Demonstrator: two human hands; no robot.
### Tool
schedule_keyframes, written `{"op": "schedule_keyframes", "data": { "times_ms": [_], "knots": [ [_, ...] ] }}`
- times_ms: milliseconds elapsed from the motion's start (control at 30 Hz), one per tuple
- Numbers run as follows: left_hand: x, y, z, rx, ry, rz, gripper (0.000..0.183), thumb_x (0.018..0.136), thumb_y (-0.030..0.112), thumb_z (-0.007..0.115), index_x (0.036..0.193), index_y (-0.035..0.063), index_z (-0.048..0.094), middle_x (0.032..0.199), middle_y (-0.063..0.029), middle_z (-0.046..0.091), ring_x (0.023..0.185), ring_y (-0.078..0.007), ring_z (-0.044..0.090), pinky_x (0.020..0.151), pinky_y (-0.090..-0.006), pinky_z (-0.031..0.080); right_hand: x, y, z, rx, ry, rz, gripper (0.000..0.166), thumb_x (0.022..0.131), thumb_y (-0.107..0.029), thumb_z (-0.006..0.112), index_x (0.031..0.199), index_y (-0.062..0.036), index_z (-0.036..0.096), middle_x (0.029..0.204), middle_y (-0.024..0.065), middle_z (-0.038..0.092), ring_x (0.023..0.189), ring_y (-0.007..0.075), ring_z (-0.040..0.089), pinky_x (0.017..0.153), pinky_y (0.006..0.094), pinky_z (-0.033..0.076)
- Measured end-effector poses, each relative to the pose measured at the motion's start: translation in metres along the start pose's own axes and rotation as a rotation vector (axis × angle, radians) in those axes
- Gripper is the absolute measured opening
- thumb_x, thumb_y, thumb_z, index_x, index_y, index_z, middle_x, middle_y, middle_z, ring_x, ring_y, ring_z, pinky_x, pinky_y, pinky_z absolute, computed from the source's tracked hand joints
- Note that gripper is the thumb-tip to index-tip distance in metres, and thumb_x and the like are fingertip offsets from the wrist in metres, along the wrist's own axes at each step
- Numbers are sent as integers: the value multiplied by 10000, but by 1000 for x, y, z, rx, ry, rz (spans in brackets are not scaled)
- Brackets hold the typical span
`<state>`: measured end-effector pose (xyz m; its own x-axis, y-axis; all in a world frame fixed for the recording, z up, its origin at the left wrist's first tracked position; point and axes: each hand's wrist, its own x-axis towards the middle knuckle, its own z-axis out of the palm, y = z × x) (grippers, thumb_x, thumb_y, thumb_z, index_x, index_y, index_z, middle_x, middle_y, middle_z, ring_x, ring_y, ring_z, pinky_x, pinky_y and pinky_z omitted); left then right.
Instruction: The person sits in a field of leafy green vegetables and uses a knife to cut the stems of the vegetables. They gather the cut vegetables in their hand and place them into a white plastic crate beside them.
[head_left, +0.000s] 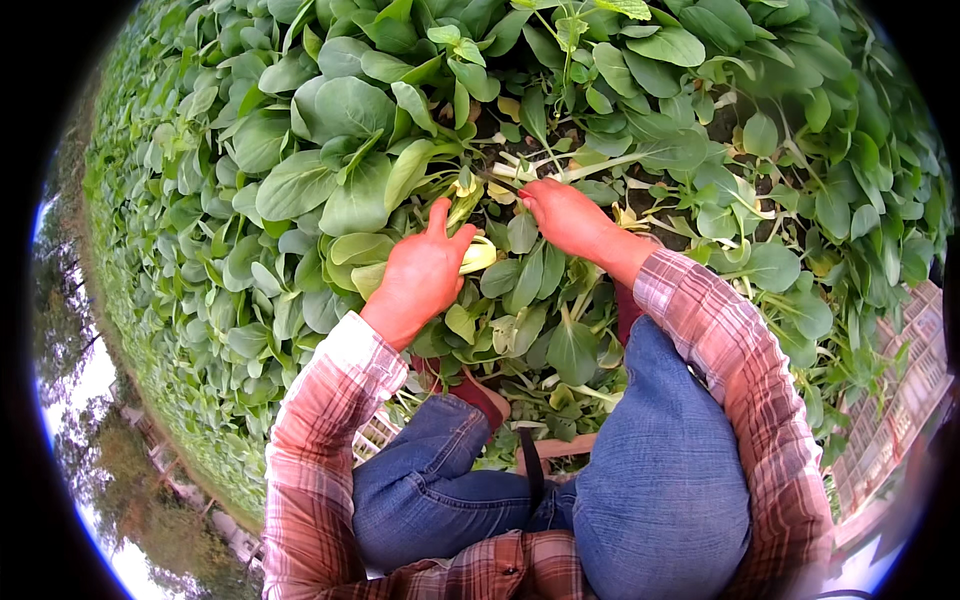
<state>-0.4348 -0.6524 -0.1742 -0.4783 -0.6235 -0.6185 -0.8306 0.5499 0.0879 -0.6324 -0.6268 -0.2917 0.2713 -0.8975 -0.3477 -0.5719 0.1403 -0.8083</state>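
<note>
My left hand (421, 279) is closed around a leafy green with a pale, rounded stem base (478, 255), which looks like bok choy. Its leaves (360, 259) stick out to the left, partly under my fingers. My right hand (568, 216) grips a small knife, whose thin dark blade (496, 180) points left; most of the handle is hidden in my fist. Just beyond the left fingers, another plant's yellowish stalks (466, 201) stand close to the blade tip. Large green leaves (352, 112) of rooted plants rise behind them.
Trimmed leaves and pale stalks (600, 166) litter the soil to the right. Loose leaves (571, 349) lie between my feet. A plastic crate (892, 397) stands at the far right, and part of another crate (373, 436) shows by my left knee. Dense crop surrounds the front and left.
</note>
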Motion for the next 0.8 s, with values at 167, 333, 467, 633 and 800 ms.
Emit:
{"op": "schedule_keyframes", "data": {
  "times_ms": [167, 333, 467, 633, 800],
  "knots": [
    [0, -3, 8, -94, 43, -40, 612, 622, 101, 719, 1207, 148, 547, 1267, -172, 458, 844, -361, 632, 726, -414, 533, 9, -10, -1, -90, -52, -7, 248, 937, -203, 458, 1030, 4, 557, 959, 214, 626, 896, 396, 596, 773, 474, 468],
    [4, -15, 16, -142, 55, 25, 482, 632, 132, 699, 1103, 80, 614, 1037, -181, 551, 773, -340, 637, 681, -410, 542, 22, 0, 3, -228, -102, 10, 218, 907, -153, 477, 1052, -14, 562, 934, 195, 651, 852, 377, 626, 729, 463, 491],
    [6, -24, 27, -130, -23, 7, 393, 642, 146, 682, 1017, 38, 639, 1003, -177, 564, 774, -344, 634, 677, -419, 537, 28, -1, 0, -245, -174, -29, 215, 884, -122, 488, 1060, -25, 564, 951, 195, 652, 874, 370, 628, 742, 450, 494],
    [6, -18, 28, -180, 34, 5, 325, 649, 136, 669, 947, 13, 632, 1015, -179, 559, 780, -348, 631, 679, -426, 532, 35, 2, -5, -266, -235, 23, 254, 842, -78, 509, 1085, -27, 562, 967, 194, 654, 901, 363, 628, 769, 435, 496],
    [4, -13, 28, -151, -6, -19, 304, 657, 117, 660, 938, 6, 630, 1010, -188, 554, 794, -352, 629, 686, -426, 531, 47, -11, -2, -361, -307, 13, 283, 807, -44, 491, 1067, 5, 592, 988, 207, 651, 915, 362, 636, 778, 431, 512]
  ]
}}
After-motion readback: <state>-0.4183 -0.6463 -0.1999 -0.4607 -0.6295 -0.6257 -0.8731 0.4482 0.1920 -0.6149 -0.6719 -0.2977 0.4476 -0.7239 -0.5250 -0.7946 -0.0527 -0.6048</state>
